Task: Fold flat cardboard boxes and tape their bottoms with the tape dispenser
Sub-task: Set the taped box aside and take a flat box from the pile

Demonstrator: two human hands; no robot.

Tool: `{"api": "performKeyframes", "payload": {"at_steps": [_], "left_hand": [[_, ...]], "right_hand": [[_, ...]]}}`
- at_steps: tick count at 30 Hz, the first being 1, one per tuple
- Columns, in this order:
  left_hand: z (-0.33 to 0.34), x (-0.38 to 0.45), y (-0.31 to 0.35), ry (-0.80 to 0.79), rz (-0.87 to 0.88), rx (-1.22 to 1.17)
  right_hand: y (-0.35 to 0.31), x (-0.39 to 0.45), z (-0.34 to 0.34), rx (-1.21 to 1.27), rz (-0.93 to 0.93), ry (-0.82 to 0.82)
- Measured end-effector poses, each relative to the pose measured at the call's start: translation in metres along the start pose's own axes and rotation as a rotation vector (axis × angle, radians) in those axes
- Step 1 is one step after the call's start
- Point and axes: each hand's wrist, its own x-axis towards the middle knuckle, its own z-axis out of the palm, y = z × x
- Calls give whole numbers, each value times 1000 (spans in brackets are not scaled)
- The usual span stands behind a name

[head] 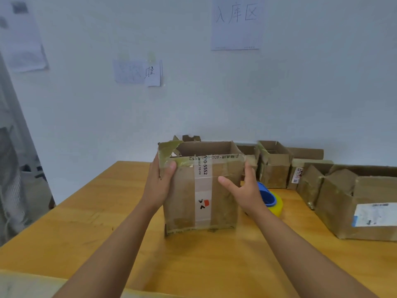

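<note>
1. Squareness comes first, I judge: the cardboard box point(202, 190) stands upright on the wooden surface point(90, 229), open mouth up, so the job now looks like pressing its walls true before it is set aside or turned for the tape.
2. Left hand point(160, 186) grips the box's upper left corner, thumb on the near face and fingers out of sight round the side.
3. Right hand point(242, 190) is spread fairly wide, thumb lying on the near face, fingers reaching round the right edge; how firmly it presses cannot be told.
4. Even pressure from both sides would suit best, since the board looks worn and soft and could crease if one corner is squeezed alone.
5. Tape dispenser point(271, 201), blue with a yellow roll, lies just right of the box, partly hidden behind the right wrist, within easy reach.
6. Box looks: brown, scuffed, a white printed tape strip running down the middle of the near face, old yellowish tape torn along the top rim and ragged at the far left corner.
7. Finished boxes point(277, 166) stand in a row at the far right, a larger one point(361, 207) nearer, well apart from the hands.
</note>
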Motion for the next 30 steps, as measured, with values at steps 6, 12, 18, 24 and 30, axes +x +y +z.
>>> {"api": "performKeyframes", "payload": {"at_steps": [6,12,18,24,30], "left_hand": [[2,-5,4,-18,-116,-54],[3,-6,8,-13,-125,-46],[4,-5,9,-6,-94,-28],[5,-6,6,-5,-88,-63],[5,-5,2,-10,-93,-30]], "right_hand": [[2,3,-2,46,-1,-38],[2,8,-2,127,9,-71],[1,9,-3,191,58,-67],[5,8,-4,208,73,-94],[5,9,-4,192,86,-94]]}}
